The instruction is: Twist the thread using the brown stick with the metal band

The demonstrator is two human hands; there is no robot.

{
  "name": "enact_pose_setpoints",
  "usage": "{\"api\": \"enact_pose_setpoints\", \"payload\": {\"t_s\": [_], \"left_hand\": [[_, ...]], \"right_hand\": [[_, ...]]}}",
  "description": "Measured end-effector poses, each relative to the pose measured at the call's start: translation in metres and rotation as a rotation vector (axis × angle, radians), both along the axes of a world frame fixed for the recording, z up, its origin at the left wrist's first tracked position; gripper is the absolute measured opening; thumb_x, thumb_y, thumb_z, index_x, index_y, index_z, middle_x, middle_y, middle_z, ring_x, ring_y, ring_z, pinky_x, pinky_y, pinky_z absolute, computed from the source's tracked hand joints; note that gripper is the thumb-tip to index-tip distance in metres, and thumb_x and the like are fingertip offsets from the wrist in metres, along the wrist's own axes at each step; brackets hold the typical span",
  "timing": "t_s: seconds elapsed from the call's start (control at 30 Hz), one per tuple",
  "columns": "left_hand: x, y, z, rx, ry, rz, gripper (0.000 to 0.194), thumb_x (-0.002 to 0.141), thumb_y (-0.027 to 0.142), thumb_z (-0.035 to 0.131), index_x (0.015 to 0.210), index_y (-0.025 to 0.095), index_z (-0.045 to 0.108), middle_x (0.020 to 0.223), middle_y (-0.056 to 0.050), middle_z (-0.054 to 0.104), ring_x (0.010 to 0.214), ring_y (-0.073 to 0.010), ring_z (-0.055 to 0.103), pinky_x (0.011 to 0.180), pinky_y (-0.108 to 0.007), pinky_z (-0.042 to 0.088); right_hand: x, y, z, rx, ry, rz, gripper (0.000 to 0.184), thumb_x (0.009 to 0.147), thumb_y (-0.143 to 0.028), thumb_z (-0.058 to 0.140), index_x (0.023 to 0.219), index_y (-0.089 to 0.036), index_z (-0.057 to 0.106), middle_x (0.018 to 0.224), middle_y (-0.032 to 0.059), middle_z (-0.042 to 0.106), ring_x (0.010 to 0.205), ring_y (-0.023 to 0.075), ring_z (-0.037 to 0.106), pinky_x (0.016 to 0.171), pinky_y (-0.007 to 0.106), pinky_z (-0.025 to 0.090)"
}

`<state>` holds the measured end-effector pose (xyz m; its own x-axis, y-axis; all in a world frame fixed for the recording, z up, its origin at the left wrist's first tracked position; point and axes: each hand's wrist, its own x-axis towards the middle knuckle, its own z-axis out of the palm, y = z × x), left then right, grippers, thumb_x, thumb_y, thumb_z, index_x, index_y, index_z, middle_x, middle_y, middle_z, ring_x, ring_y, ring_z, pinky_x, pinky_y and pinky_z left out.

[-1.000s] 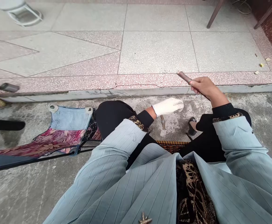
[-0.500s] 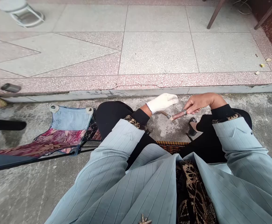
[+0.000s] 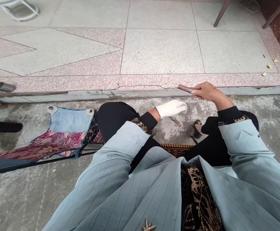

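My left hand (image 3: 171,108), in a white knit glove, is closed with its fingers curled. The end of a thin brownish piece (image 3: 174,120) sticks out beneath it; the rest is hidden by the glove, and its kind cannot be made out. Bare, my right hand (image 3: 205,91) grips a short tool with a reddish-brown wooden handle (image 3: 184,88) by the end where a metal band shows. The handle's pale tip points left, over the step's edge and apart from the left hand. Whatever extends inside the right fist is hidden.
A raised tiled step (image 3: 161,54) runs across the front, with a concrete edge. Between my knees shows a woven basket rim (image 3: 176,146). A folding fabric chair (image 3: 68,123) stands at left, a grey cylinder (image 3: 4,87) on the step and a white stool (image 3: 21,11) farther back.
My right hand has lifted the wooden-handled tool up and away from the brown piece, its tip swinging upward. My left hand has shifted slightly right and down, and the brown piece's end now points lower right.
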<state>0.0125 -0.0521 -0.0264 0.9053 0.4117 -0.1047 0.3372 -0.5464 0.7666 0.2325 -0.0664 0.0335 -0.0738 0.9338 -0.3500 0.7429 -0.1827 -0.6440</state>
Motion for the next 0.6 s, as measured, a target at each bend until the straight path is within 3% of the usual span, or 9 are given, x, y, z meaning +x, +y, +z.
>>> {"api": "enact_pose_setpoints", "payload": {"t_s": [0.1, 0.23, 0.3, 0.37, 0.43, 0.5, 0.53, 0.6], "left_hand": [[0.004, -0.003, -0.008, 0.086, 0.077, -0.058, 0.040, 0.100, 0.039, 0.036, 0.095, 0.015, 0.069, 0.087, -0.005, 0.068, 0.077, -0.0166, 0.058, 0.073, -0.027, 0.039], [0.004, -0.004, -0.012, 0.234, 0.203, -0.008, 0.042, 0.099, 0.044, 0.038, 0.096, 0.016, 0.070, 0.087, -0.007, 0.069, 0.076, -0.0187, 0.060, 0.067, -0.029, 0.036], [0.001, 0.000, -0.011, 0.258, 0.216, 0.032, 0.041, 0.098, 0.044, 0.040, 0.096, 0.017, 0.071, 0.087, -0.007, 0.069, 0.075, -0.0193, 0.061, 0.066, -0.029, 0.036], [-0.002, 0.004, -0.009, 0.243, 0.154, 0.052, 0.038, 0.097, 0.041, 0.042, 0.096, 0.017, 0.071, 0.088, -0.007, 0.069, 0.078, -0.0191, 0.061, 0.069, -0.029, 0.038], [-0.004, 0.006, -0.006, 0.175, 0.045, 0.067, 0.034, 0.096, 0.037, 0.044, 0.093, 0.016, 0.070, 0.089, -0.006, 0.069, 0.081, -0.0180, 0.061, 0.073, -0.028, 0.041], [-0.005, 0.007, -0.004, 0.037, -0.076, 0.090, 0.031, 0.095, 0.036, 0.046, 0.091, 0.014, 0.069, 0.088, -0.005, 0.068, 0.078, -0.0159, 0.060, 0.074, -0.028, 0.043], [-0.005, 0.007, -0.003, -0.051, -0.133, 0.107, 0.031, 0.095, 0.036, 0.047, 0.091, 0.014, 0.068, 0.086, -0.004, 0.067, 0.075, -0.0146, 0.059, 0.072, -0.027, 0.044], [-0.004, 0.005, 0.000, -0.227, -0.220, 0.149, 0.033, 0.097, 0.039, 0.045, 0.092, 0.014, 0.066, 0.079, -0.003, 0.064, 0.067, -0.0119, 0.055, 0.066, -0.026, 0.043]], "right_hand": [[-0.007, 0.006, -0.012, -0.011, -0.295, 0.047, 0.035, 0.089, -0.048, 0.063, 0.088, -0.015, 0.076, 0.066, 0.0048, 0.065, 0.063, 0.0157, 0.057, 0.064, 0.030, 0.038], [-0.021, 0.007, -0.028, -0.057, -0.627, 0.290, 0.037, 0.093, -0.044, 0.058, 0.100, -0.014, 0.079, 0.101, 0.0155, 0.075, 0.090, 0.0253, 0.065, 0.071, 0.032, 0.041], [-0.025, 0.005, -0.031, -0.161, -0.656, 0.417, 0.034, 0.092, -0.041, 0.059, 0.100, -0.015, 0.079, 0.101, 0.0162, 0.075, 0.088, 0.0248, 0.066, 0.068, 0.032, 0.042], [-0.025, 0.002, -0.029, -0.329, -0.527, 0.551, 0.029, 0.091, -0.038, 0.061, 0.094, -0.015, 0.078, 0.084, 0.0116, 0.074, 0.073, 0.0199, 0.063, 0.064, 0.030, 0.041], [-0.021, -0.001, -0.021, -0.492, -0.265, 0.684, 0.029, 0.090, -0.041, 0.063, 0.085, -0.016, 0.076, 0.067, 0.0045, 0.068, 0.060, 0.0143, 0.056, 0.061, 0.029, 0.040], [-0.014, -0.005, -0.008, -0.554, 0.032, 0.757, 0.034, 0.085, -0.050, 0.068, 0.080, -0.016, 0.074, 0.063, 0.0004, 0.064, 0.055, 0.0110, 0.050, 0.059, 0.027, 0.039], [-0.009, -0.008, -0.001, -0.513, 0.164, 0.732, 0.038, 0.082, -0.055, 0.070, 0.082, -0.017, 0.074, 0.066, -0.0004, 0.064, 0.056, 0.0104, 0.050, 0.058, 0.026, 0.039], [-0.001, -0.012, 0.013, -0.326, 0.358, 0.534, 0.043, 0.079, -0.061, 0.071, 0.085, -0.018, 0.073, 0.069, -0.0010, 0.064, 0.056, 0.0094, 0.050, 0.057, 0.026, 0.039]]}}
